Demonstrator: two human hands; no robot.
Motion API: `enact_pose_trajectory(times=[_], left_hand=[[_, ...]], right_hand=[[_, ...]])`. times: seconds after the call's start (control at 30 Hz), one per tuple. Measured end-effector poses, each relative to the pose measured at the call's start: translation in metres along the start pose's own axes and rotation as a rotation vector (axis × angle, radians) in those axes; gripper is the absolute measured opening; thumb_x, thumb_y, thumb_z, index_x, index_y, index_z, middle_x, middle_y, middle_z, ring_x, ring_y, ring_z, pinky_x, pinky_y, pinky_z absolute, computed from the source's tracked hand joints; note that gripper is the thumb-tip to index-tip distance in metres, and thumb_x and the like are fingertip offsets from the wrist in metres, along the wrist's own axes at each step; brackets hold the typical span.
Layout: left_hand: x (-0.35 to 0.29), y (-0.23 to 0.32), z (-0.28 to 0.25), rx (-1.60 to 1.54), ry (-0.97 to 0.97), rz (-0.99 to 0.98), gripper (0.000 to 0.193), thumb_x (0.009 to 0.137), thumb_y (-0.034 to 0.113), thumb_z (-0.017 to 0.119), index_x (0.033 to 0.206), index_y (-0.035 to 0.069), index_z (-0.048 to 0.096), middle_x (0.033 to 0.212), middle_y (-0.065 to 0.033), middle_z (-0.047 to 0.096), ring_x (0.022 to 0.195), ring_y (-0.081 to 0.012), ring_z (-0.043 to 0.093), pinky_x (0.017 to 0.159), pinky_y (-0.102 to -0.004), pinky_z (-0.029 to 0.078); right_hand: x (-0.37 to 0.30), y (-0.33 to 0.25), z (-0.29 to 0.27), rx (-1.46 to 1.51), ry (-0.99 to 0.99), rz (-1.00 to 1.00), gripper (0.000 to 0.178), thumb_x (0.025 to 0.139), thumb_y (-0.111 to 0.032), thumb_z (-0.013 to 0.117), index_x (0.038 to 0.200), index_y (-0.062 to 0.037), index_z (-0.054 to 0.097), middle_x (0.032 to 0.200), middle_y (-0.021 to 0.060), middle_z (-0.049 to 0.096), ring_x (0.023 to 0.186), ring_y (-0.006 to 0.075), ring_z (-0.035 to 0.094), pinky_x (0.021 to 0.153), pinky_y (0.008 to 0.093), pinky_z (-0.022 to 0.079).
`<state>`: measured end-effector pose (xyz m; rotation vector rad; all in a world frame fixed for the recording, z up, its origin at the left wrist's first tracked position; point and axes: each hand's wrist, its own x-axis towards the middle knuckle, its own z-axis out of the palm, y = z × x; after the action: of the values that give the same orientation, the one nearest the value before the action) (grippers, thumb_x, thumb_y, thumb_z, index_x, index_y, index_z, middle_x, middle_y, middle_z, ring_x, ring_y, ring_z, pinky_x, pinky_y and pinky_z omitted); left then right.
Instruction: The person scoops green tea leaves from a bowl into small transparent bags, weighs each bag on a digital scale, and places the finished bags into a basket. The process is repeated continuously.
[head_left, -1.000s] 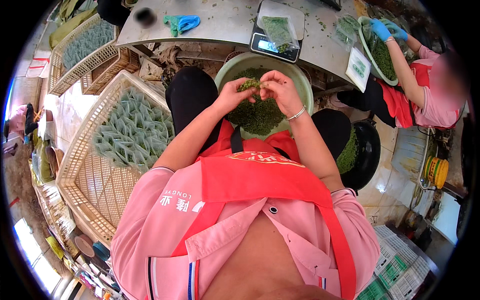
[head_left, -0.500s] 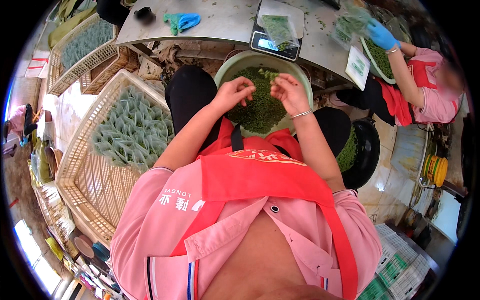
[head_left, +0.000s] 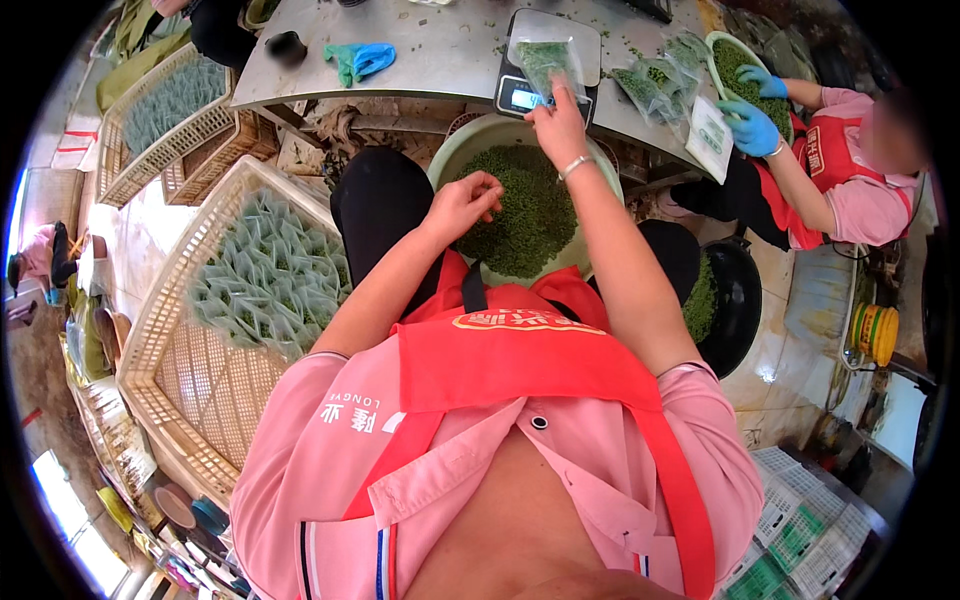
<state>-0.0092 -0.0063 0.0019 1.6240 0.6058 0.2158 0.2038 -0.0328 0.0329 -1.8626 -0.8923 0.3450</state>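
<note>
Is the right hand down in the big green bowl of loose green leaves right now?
No, the right hand is raised at the clear pouch on the small scale, above the green bowl.

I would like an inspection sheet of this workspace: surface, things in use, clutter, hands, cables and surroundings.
Surface: grey metal table, sprinkled with green bits.
Job's things: round pale-green basin of loose green leaves on the lap; small digital scale at the table edge, bearing a clear leaf-filled pouch.
Clutter: crumpled blue glove; more filled pouches on the table.
Hands: left hand over the leaves, fingers pinched; right hand reaching to the pouch on the scale.
Cables: nothing seen.
Surroundings: white plastic crate of filled pouches at left; co-worker's blue-gloved hands at right; black pan of leaves on the floor.
</note>
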Motion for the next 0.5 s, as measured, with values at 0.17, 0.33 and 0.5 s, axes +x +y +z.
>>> enact_pose_trajectory(times=[0.17, 0.33, 0.5], left_hand=[[0.000, 0.007, -0.002, 0.020, -0.047, -0.022, 0.022, 0.093, 0.017, 0.053, 0.106, -0.001, 0.055, 0.081, -0.0084, 0.065, 0.066, -0.0111, 0.061, 0.060, -0.0252, 0.050], [0.001, 0.008, -0.001, 0.032, -0.041, -0.048, 0.022, 0.093, 0.017, 0.054, 0.106, -0.001, 0.055, 0.081, -0.0082, 0.065, 0.066, -0.0109, 0.061, 0.060, -0.0252, 0.050], [0.001, 0.008, 0.000, 0.035, -0.055, -0.037, 0.022, 0.092, 0.017, 0.054, 0.104, -0.001, 0.055, 0.081, -0.0074, 0.065, 0.066, -0.0104, 0.061, 0.060, -0.0251, 0.050]], right_hand=[[0.043, -0.024, -0.021, 0.174, -0.011, -0.118, 0.049, 0.082, -0.005, 0.051, 0.130, 0.0020, 0.043, 0.114, 0.0175, 0.060, 0.069, 0.0149, 0.066, 0.058, 0.0244, 0.051], [0.018, -0.040, -0.028, 0.250, 0.007, 0.109, 0.046, 0.084, -0.004, 0.051, 0.129, 0.0021, 0.045, 0.072, 0.0112, 0.067, 0.067, 0.0136, 0.065, 0.059, 0.0244, 0.052], [-0.029, -0.016, -0.039, 0.222, 0.212, 0.110, 0.037, 0.083, 0.000, 0.053, 0.120, -0.0029, 0.055, 0.087, 0.0097, 0.067, 0.061, 0.0131, 0.064, 0.058, 0.0237, 0.051]])
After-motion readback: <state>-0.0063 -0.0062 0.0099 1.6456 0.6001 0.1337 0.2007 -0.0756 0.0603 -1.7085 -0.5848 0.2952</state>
